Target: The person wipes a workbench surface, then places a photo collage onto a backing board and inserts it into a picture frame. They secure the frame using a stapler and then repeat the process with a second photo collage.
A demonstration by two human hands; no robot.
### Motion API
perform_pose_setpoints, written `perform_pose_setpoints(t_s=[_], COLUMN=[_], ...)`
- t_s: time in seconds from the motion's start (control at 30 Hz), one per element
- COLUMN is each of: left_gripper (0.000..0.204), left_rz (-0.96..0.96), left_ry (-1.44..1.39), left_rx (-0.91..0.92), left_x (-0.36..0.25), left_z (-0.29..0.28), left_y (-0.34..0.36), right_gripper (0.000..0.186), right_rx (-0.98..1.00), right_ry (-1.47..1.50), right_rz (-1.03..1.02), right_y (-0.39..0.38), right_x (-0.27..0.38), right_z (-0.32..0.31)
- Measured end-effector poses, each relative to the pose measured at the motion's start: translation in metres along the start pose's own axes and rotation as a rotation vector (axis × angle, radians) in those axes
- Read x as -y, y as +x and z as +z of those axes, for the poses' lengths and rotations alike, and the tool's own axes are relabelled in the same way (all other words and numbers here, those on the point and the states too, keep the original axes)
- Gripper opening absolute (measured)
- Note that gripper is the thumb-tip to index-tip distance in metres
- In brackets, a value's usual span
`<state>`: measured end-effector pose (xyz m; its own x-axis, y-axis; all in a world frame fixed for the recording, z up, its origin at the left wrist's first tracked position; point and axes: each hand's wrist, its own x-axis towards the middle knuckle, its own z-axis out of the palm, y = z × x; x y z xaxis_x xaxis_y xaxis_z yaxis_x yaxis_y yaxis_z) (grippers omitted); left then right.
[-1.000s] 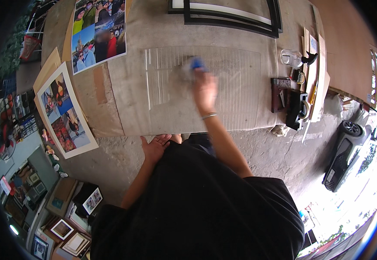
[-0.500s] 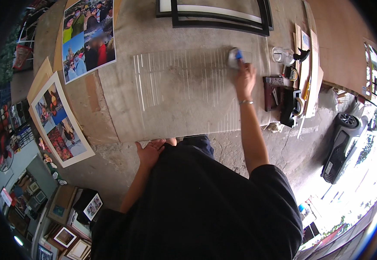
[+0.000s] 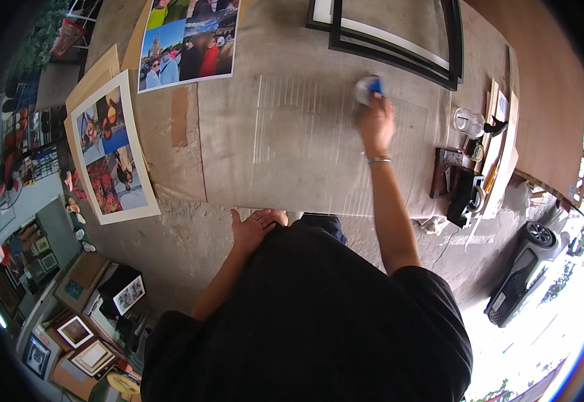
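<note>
A clear glass sheet [image 3: 299, 177] lies flat on the cloth-covered table, with thin pale streaks across its left part and near its front edge. My right hand [image 3: 376, 124], arm stretched forward, presses a blue-and-white wad [image 3: 367, 90] against the far part of the sheet. The wad and fingers are slightly blurred, so its exact kind is unclear. My left hand [image 3: 255, 229] rests by the table's front edge, close to my body, with its fingers stretched out and holding nothing.
Black picture frames [image 3: 399, 43] lie at the back. Photo prints sit at left, one in a white mat [image 3: 112, 147]. On the right are a clear spray bottle [image 3: 470, 123], a black tape dispenser [image 3: 465, 197] and wood strips [image 3: 503, 151].
The view has turned, shifting the table's things. My right hand has moved the wad leftward across the glass, and fewer streaks show on its right part. My left hand stays by the edge.
</note>
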<state>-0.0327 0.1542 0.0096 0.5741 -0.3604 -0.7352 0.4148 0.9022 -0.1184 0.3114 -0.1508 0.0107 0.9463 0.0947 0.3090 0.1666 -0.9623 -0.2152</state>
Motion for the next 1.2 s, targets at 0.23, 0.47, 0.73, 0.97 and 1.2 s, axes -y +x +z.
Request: perform_pose_setpoints(t_s=[0.23,0.47,0.73,0.97,1.2], left_gripper=[0.116,0.113,0.111,0.115,0.087], left_rz=[0.014,-0.007,-0.061,-0.091,0.123], left_ry=[0.003,0.003,0.256,0.141,0.375], left_rx=[0.106,0.251,0.471,0.16,0.22], left_x=[0.007,0.016,-0.059,-0.064,0.025], left_z=[-0.001,0.005,-0.036,-0.022,-0.035], left_y=[0.01,0.046,0.076,0.074,0.089], right_gripper=[0.032,0.044,0.028,0.007,0.024], right_rx=[0.221,0.492,0.62,-0.337,-0.237], right_ry=[0.382,0.325,0.696,0.085,-0.52], right_rz=[-0.425,-0.475,-0.232,0.413,0.392], right_y=[0.039,-0.09,-0.192,-0.181,-0.071], right_x=[0.165,0.15,0.147,-0.161,-0.472], right_z=[0.018,-0.018,-0.088,-0.131,-0.251])
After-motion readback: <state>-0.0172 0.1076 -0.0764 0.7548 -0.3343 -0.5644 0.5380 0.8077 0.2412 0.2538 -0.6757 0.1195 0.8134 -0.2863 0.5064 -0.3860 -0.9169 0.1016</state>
